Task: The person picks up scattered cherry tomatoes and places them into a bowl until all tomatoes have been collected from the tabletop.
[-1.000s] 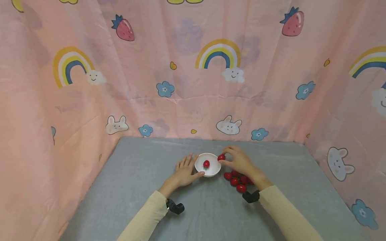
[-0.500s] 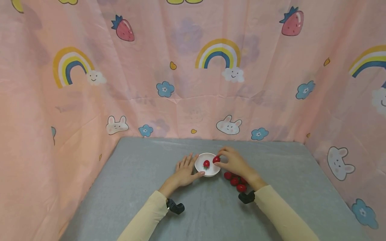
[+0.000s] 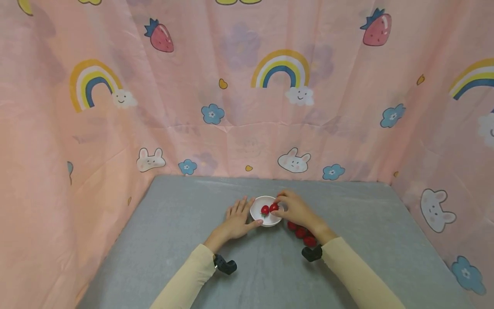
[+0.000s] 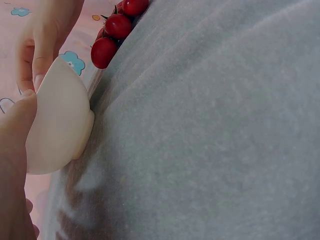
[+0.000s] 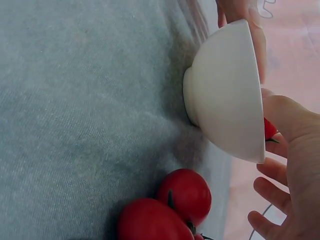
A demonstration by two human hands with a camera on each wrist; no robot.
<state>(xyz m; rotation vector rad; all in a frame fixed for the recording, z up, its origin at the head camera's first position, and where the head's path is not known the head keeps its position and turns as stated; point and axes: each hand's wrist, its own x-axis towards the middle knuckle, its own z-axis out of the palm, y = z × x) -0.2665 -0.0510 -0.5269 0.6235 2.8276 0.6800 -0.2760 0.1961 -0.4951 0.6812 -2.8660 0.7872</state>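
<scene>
A small white bowl (image 3: 267,220) stands on the grey table, with one cherry tomato (image 3: 264,210) lying inside it. My right hand (image 3: 295,210) pinches a second cherry tomato (image 3: 274,207) between thumb and fingers, inside the bowl's right rim. In the right wrist view the bowl wall hides most of that tomato (image 5: 270,129). My left hand (image 3: 234,224) lies at the bowl's left side with its fingers spread and straight. Its thumb (image 4: 25,107) reaches across the rim at the near side.
Several cherry tomatoes (image 3: 301,232) lie in a cluster on the table right of the bowl, partly under my right wrist. A pink patterned curtain (image 3: 247,141) hangs behind the table (image 3: 247,274) and along its sides. Each wrist wears a black camera mount (image 3: 225,264).
My right hand has moved left and slightly down, carrying its tomato from the bowl's right rim to inside it, beside the first one. The left hand has stayed in place.
</scene>
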